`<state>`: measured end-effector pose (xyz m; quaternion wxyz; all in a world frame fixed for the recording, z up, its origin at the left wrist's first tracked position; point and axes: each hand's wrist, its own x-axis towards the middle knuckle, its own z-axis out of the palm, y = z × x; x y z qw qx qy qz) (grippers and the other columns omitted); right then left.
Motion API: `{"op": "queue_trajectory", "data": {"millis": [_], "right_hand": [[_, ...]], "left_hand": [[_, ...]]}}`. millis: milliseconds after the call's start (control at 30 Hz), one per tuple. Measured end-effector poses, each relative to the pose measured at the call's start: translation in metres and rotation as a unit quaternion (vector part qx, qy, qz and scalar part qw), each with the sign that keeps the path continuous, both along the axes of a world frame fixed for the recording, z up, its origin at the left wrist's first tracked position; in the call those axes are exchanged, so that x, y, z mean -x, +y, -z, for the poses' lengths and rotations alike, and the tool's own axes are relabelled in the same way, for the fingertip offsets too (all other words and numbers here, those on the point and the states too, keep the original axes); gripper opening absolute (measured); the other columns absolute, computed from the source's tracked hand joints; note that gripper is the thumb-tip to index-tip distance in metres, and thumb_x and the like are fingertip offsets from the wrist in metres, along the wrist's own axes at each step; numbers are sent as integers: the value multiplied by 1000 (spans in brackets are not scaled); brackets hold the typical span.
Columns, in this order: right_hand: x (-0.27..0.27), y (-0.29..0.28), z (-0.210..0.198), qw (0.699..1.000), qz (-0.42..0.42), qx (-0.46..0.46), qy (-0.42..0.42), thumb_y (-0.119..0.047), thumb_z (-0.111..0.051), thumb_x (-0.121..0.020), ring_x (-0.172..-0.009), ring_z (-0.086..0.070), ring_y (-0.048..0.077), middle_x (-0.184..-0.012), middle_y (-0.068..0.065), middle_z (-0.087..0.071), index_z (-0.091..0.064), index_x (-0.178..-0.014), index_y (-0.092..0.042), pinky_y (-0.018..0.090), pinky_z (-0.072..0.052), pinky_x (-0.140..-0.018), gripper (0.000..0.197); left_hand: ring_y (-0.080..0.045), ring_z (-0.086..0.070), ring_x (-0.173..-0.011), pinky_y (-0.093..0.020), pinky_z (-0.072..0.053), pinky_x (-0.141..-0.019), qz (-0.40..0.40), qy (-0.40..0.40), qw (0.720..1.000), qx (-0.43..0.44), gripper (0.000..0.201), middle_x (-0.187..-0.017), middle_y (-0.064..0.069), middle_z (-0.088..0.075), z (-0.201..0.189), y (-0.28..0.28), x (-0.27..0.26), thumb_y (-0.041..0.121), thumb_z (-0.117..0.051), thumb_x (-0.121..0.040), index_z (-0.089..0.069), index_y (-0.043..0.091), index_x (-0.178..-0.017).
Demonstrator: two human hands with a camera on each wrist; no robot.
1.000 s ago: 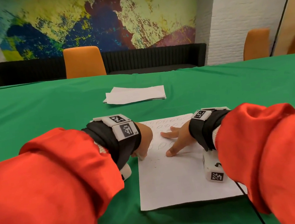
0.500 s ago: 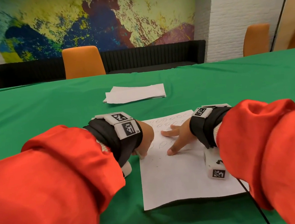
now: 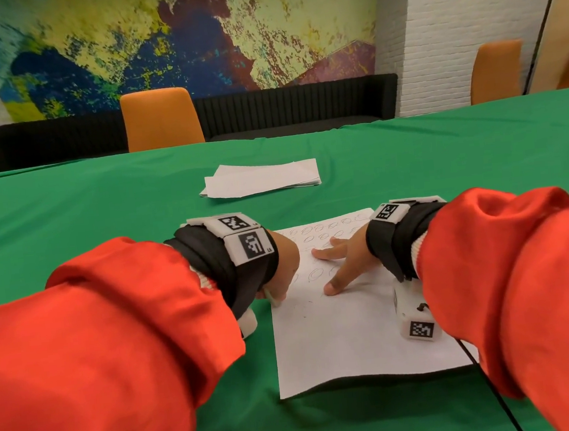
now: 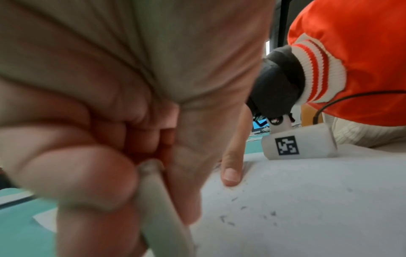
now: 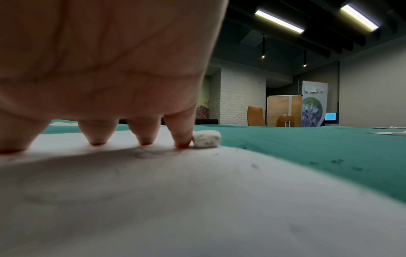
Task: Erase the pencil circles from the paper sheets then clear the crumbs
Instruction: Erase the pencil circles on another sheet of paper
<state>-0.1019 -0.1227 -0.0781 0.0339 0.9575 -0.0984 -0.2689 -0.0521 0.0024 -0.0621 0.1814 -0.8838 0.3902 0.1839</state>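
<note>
My left hand (image 3: 282, 270) sits at the left edge of the paper sheet (image 3: 348, 333), fingers (image 4: 92, 175) curled tight w/ the thumb pinching a pale eraser (image 4: 158, 205); its tip shows just under the hand in the head view, at the sheet's left edge. My right hand (image 3: 343, 260) lies on the sheet, fingers (image 5: 144, 133) straight and spread, tips pressing the paper down, holding nothing.

The sheet lies on the green bench (image 3: 86, 212) near the near edge, between my two orange sleeves (image 3: 508, 278). Pencil circles (image 3: 326, 234) run in rows across the far part of the sheet, approx. from the far edge down to my hands; one more circle shows btw the two hands. The near part of the sheet looks blank apart from dark crumbs (image 4: 230, 220) scattered on it. More crumbs lie on the cloth just off the sheet's right edge in the right wrist view.

A small white lump (image 5: 207, 139) sits beside my right little finger, at the sheet's edge; can't tell what it is. A stack of paper (image 3: 263, 182) lies well apart, toward the bench's far edge. Orange chair (image 3: 161, 119) stands behind the bench.
</note>
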Motion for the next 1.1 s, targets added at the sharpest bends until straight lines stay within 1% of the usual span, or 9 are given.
{"op": "queue_trajectory", "data": {"millis": [67, 167, 367, 567, 700, 800, 900, 1000, 1100], "right_hand": [[0, 0, 0, 1000, 0, -2, 0, -62, -44, -87, -145, -4, 26, -158, 2, 10, 6, -147, -38, 39, -6, -114, 83], [1, 0, -1, 1000, 0, 2, 0, -63, -43, -87, -145, -5, 26, -158, 2, 10, 6, -148, -38, 39, -7, -114, 83], [0, 0, 0, 1000, 1, 6, 3, -64, -43, -86, -145, -6, 26, -158, 2, 9, 7, -148, -37, 41, -7, -114, 84], [0, -1, 0, 1000, 1, -4, 2, -63, -43, -86, -145, -5, 27, -158, 2, 8, 6, -148, -36, 43, -8, -115, 84], [0, -2, 0, 1000, -1, 3, 2, -64, -43, -86, -145, -5, 26, -158, 2, 9, 7, -148, -37, 42, -8, -115, 84], [-1, -2, 1, 1000, -5, 10, 3, -65, -42, -85, -145, -5, 26, -158, 2, 9, 8, -147, -38, 42, -7, -115, 84], [-2, -2, 2, 1000, -6, 9, 6, -65, -42, -85, -145, -5, 26, -158, 2, 9, 8, -147, -38, 42, -7, -115, 84], [-2, -3, 3, 1000, -9, 10, 3, -65, -42, -86, -145, -5, 27, -158, 2, 9, 7, -147, -38, 41, -7, -114, 83], [-3, -3, 3, 1000, -10, 8, 3, -64, -42, -86, -145, -5, 26, -158, 1, 9, 6, -147, -39, 41, -7, -114, 82]], "left_hand": [[-7, -49, -51, -11, -40, -47, -8, 11, 1000, -4, 25, -65, 1, -56, -1, 2, -1, 17, -65, -87, -65, 2, -108], [-9, -49, -50, -5, -35, -37, -25, 33, 999, -5, 27, -64, 0, -56, -3, 3, -2, 15, -66, -87, -65, -1, -108], [-6, -43, -50, -6, -27, -27, 7, -38, 999, 10, 29, -67, 1, -52, -2, -4, 0, 19, -59, -91, -65, 3, -114], [-7, -51, -50, -6, -38, -40, -35, 30, 999, 3, 27, -65, 1, -58, -2, 3, -6, 15, -66, -87, -65, 0, -109], [-4, -53, -53, -13, -42, -54, -25, 14, 998, 57, 12, -67, 5, -60, 1, 3, -7, 20, -66, -87, -66, 12, -97], [-3, -55, -54, -12, -43, -52, -29, 41, 991, 128, 13, -67, 7, -61, 5, -2, -9, 21, -67, -87, -57, 20, -77], [-4, -55, -50, -11, -44, -48, -40, 75, 988, 126, 21, -67, 3, -61, 10, -4, -10, 20, -67, -87, -52, 19, -74], [1, -50, -34, -8, -42, -40, -57, 93, 987, 119, 25, -54, 4, -58, 11, 1, -17, 15, -65, -89, -49, 16, -70], [1, -50, -33, -10, -43, -40, -93, 136, 981, 107, 24, -47, 5, -57, 11, 14, -26, 9, -63, -90, -49, 13, -70]]}}
